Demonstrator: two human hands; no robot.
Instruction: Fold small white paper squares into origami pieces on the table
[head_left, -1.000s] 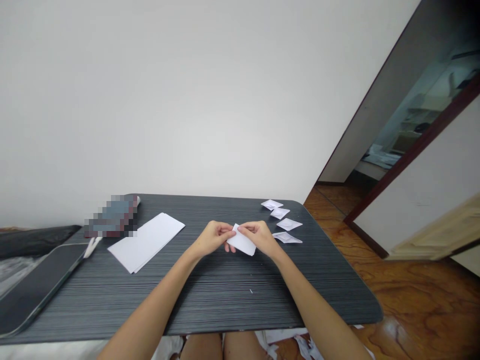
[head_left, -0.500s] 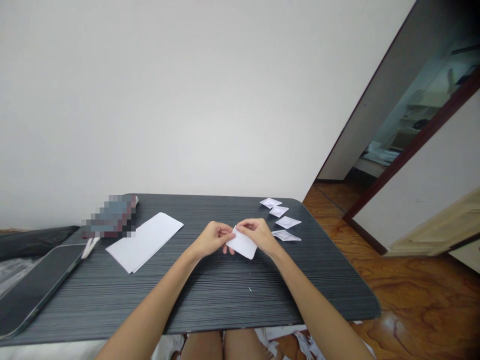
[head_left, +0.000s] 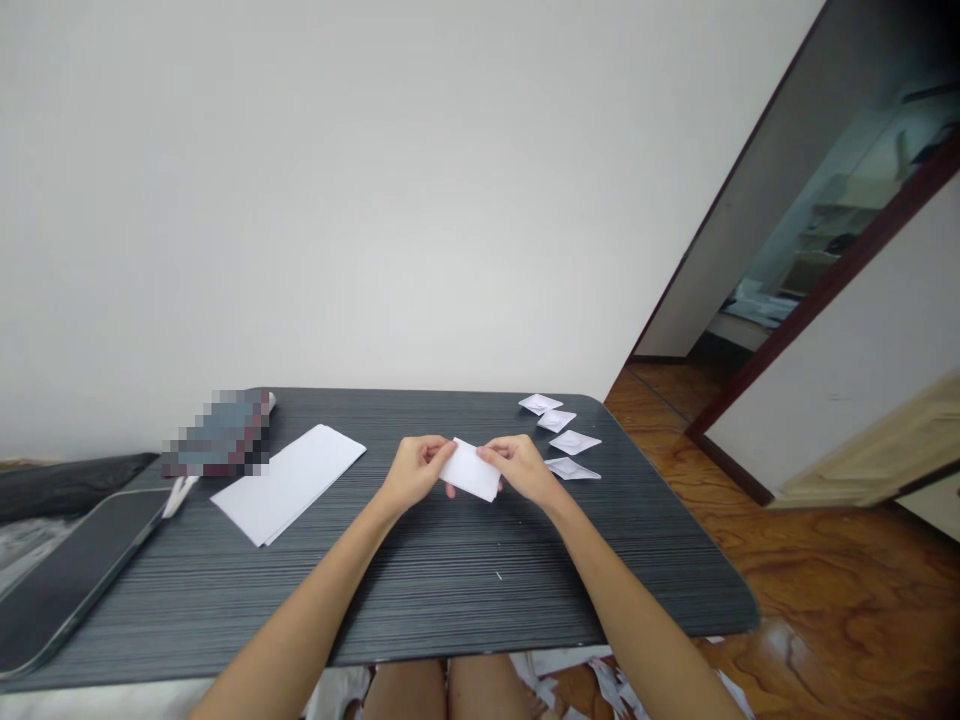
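Between my two hands, just above the dark table, is a small folded piece of white paper (head_left: 471, 472). My left hand (head_left: 415, 470) pinches its left end, thumb on top and fingers beneath. At the upper right edge, my right hand (head_left: 521, 466) grips it the same way. Several folded paper boats stand in a slanting row beyond my right hand, the closest paper boat (head_left: 573, 469) near my wrist. A stack of white paper sheets (head_left: 289, 485) lies flat to the left of my hands.
The dark table (head_left: 420, 600) has rounded corners and meets a white wall (head_left: 390, 200). A pixelated object (head_left: 221, 435) sits at the back left, near a black board (head_left: 82, 575) with a pale strap. Paper scraps (head_left: 611, 690) litter the floor below.
The folded paper has turned flatter and moved slightly up and left. My left hand has shifted left, away from my right, so more of the paper's face shows.
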